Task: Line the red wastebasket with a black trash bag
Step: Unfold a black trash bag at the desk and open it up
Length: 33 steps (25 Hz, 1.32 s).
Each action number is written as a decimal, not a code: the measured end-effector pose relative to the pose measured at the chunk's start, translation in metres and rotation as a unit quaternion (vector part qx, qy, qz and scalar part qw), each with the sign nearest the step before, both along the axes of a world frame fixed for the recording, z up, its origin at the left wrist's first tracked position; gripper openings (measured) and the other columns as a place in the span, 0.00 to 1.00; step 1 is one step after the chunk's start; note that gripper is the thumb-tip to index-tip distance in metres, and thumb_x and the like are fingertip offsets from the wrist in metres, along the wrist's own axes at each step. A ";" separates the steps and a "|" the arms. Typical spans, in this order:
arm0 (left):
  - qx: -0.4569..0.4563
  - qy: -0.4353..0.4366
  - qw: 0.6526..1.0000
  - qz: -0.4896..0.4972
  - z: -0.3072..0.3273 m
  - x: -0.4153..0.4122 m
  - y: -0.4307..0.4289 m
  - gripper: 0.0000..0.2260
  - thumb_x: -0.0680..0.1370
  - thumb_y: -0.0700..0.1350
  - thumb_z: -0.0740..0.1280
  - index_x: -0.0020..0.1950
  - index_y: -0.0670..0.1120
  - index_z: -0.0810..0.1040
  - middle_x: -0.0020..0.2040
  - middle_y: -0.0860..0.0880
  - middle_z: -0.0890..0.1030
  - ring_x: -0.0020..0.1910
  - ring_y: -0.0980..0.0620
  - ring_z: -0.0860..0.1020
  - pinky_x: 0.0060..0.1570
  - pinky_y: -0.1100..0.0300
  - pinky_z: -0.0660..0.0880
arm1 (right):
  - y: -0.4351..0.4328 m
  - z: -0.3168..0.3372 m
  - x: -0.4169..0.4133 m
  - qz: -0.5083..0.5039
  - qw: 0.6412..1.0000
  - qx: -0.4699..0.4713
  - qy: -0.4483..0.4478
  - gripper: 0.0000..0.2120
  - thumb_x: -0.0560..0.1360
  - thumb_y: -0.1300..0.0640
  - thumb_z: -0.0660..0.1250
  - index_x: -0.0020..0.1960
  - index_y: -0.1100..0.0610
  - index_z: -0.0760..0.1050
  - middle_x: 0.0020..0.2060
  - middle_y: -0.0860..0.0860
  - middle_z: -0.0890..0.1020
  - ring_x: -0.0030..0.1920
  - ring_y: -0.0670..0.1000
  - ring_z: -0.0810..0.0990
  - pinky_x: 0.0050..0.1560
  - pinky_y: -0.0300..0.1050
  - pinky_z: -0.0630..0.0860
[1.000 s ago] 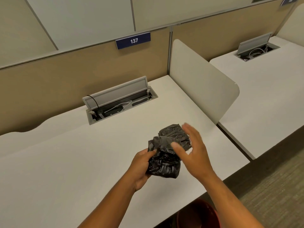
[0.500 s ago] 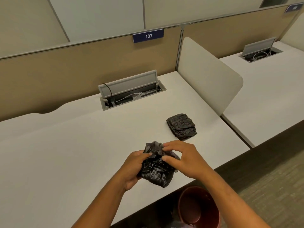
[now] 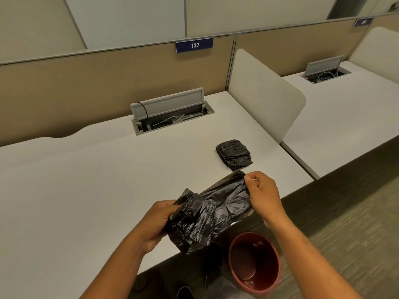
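A crumpled black trash bag (image 3: 212, 212) is held in the air over the desk's front edge, partly unfolded. My left hand (image 3: 155, 225) grips its bunched lower left end. My right hand (image 3: 262, 195) pinches its upper right corner between thumb and fingers. The red wastebasket (image 3: 254, 263) stands upright and unlined on the floor below the desk edge, just under my right forearm. A second folded black bag (image 3: 234, 154) lies on the white desk (image 3: 97, 180) beyond my hands.
An open cable tray (image 3: 172, 117) with wires sits at the back of the desk. A white divider panel (image 3: 265, 96) bounds the desk on the right, with another desk past it. A dark object (image 3: 184, 293) lies on the carpet left of the wastebasket.
My hands have pulled apart, stretching the bag from a tight wad into a longer strip. The view has tilted down, so the wastebasket shows more fully.
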<state>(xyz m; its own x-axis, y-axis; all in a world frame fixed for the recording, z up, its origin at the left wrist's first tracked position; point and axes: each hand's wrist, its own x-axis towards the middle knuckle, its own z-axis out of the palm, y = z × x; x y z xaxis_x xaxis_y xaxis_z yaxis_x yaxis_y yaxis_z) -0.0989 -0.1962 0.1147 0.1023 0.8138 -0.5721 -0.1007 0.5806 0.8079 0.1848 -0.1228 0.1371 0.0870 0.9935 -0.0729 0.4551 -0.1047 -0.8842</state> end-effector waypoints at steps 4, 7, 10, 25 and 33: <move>0.023 -0.042 0.998 0.040 0.006 -0.010 -0.017 0.09 0.81 0.42 0.70 0.52 0.38 0.88 0.48 0.34 0.86 0.44 0.45 0.84 0.42 0.55 0.78 | -0.007 -0.018 0.013 -0.035 0.997 -0.036 -0.057 0.09 0.84 0.54 0.63 0.50 0.54 0.80 0.45 0.51 0.85 0.49 0.55 0.84 0.48 0.52 0.80; 0.028 -0.062 0.996 0.059 0.011 -0.008 -0.025 0.10 0.83 0.41 0.67 0.51 0.41 0.88 0.46 0.39 0.85 0.45 0.45 0.81 0.44 0.53 0.76 | -0.024 -0.022 0.010 -0.020 0.989 -0.042 -0.141 0.09 0.83 0.52 0.65 0.60 0.54 0.80 0.56 0.52 0.84 0.58 0.54 0.82 0.53 0.49 0.77; 0.015 -0.061 0.997 0.052 0.014 -0.001 -0.026 0.12 0.83 0.43 0.67 0.57 0.34 0.84 0.52 0.33 0.86 0.51 0.40 0.82 0.54 0.42 0.78 | -0.059 0.002 -0.007 0.066 0.990 0.077 -0.100 0.18 0.80 0.43 0.68 0.67 0.49 0.77 0.62 0.42 0.79 0.61 0.42 0.79 0.59 0.44 0.77; 0.034 0.031 0.999 -0.018 0.014 0.058 -0.021 0.20 0.84 0.57 0.67 0.58 0.42 0.87 0.52 0.39 0.90 0.54 0.40 0.89 0.56 0.47 0.82 | -0.090 0.025 -0.030 0.049 0.998 -0.009 -0.042 0.11 0.80 0.61 0.64 0.53 0.50 0.83 0.46 0.44 0.86 0.48 0.41 0.84 0.48 0.38 0.79; 0.121 0.216 0.968 -0.032 0.014 0.129 -0.022 0.11 0.82 0.57 0.69 0.51 0.52 0.85 0.51 0.51 0.87 0.53 0.49 0.85 0.53 0.52 0.81 | -0.075 0.042 0.060 -0.065 0.975 -0.125 0.173 0.12 0.82 0.65 0.63 0.48 0.56 0.84 0.46 0.59 0.87 0.42 0.60 0.87 0.31 0.47 0.81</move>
<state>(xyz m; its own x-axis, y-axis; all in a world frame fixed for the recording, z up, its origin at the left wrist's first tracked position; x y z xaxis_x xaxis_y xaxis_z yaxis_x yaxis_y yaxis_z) 0.0298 -0.2181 0.1285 -0.0494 0.9291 -0.3666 0.3071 0.3634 0.8796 0.2452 -0.1978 0.1788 0.1377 0.9231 -0.3590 0.1033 -0.3739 -0.9217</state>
